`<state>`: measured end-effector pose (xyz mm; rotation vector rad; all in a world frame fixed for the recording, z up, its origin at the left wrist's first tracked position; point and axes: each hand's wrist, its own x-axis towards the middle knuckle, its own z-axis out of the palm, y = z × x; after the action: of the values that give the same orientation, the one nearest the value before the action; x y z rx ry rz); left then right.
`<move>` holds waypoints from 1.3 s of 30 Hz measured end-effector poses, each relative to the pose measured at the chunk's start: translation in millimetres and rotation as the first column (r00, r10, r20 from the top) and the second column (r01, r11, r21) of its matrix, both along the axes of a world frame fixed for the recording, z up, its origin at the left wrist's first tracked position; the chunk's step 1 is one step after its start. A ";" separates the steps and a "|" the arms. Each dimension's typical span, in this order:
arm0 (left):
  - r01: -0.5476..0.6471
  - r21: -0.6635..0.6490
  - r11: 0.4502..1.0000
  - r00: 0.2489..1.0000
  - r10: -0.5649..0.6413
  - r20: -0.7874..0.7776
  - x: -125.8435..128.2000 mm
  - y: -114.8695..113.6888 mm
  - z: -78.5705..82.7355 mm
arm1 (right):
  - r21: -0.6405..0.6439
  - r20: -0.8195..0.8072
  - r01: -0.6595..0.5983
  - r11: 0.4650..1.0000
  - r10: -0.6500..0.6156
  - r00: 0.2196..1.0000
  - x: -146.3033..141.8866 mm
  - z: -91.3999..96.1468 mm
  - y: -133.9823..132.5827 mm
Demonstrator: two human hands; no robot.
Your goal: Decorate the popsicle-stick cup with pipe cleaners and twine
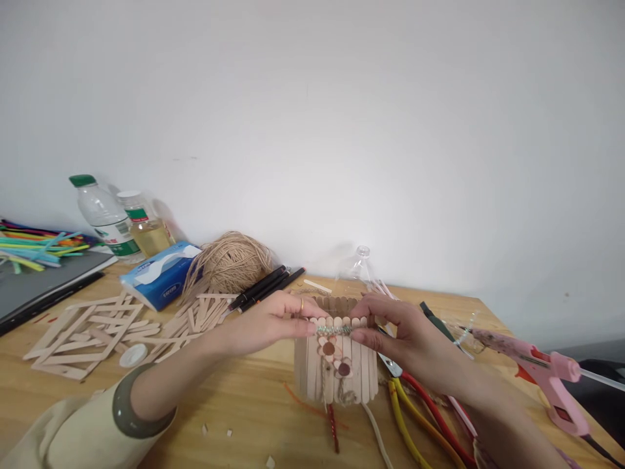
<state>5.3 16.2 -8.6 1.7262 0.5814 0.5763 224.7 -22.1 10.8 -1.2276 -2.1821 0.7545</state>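
Bare wooden tabletop (244, 410) lies open along the near edge, left of the craft-stick pot (336, 371). Further left, loose craft sticks (92, 332) and a white cap (133, 355) cover the wood. Behind them a tissue pack (161, 277), a twine ball (232, 260) and black markers (266, 286) sit packed close against the wall. Right of the pot, a tool with yellow and red handles (405, 420) and a pink glue gun (551, 381) crowd the surface.

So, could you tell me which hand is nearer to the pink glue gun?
Right. The right hand holds the stick box left of the glue gun; the left hand is beyond the box.
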 end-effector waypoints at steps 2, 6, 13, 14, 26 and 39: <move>0.032 0.024 0.999 0.999 -0.032 -0.006 -1.8 1.7 -0.3 | 0.014 0.002 -0.008 1.000 0.008 1.000 0.6 0.5 0.3; -0.045 -0.032 0.998 0.999 0.044 -0.031 -5.0 1.9 -0.3 | 0.045 0.016 -0.015 0.999 0.014 1.000 0.6 -0.1 0.1; -0.127 0.327 0.936 0.923 0.232 -0.307 4.2 -12.0 2.8 | 0.251 0.094 -0.082 0.964 0.060 0.994 -9.9 -5.8 -6.8; -0.131 0.324 0.937 0.921 0.236 -0.309 5.2 -12.7 2.6 | 0.267 0.105 -0.083 0.960 0.057 0.993 -10.0 -5.5 -7.7; -0.104 0.217 0.971 0.947 0.164 -0.277 2.3 -14.5 5.6 | 0.180 0.174 -0.090 0.980 0.058 0.983 -5.0 -2.8 -6.8; -0.207 0.083 0.975 0.959 0.219 -0.182 8.2 -9.0 -8.4 | 0.468 -0.037 0.166 0.868 -0.169 0.985 4.5 9.8 -15.5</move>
<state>13.5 7.2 -17.0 1.8030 0.9016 0.5885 229.2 -37.6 20.5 -1.1363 -2.0589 0.1291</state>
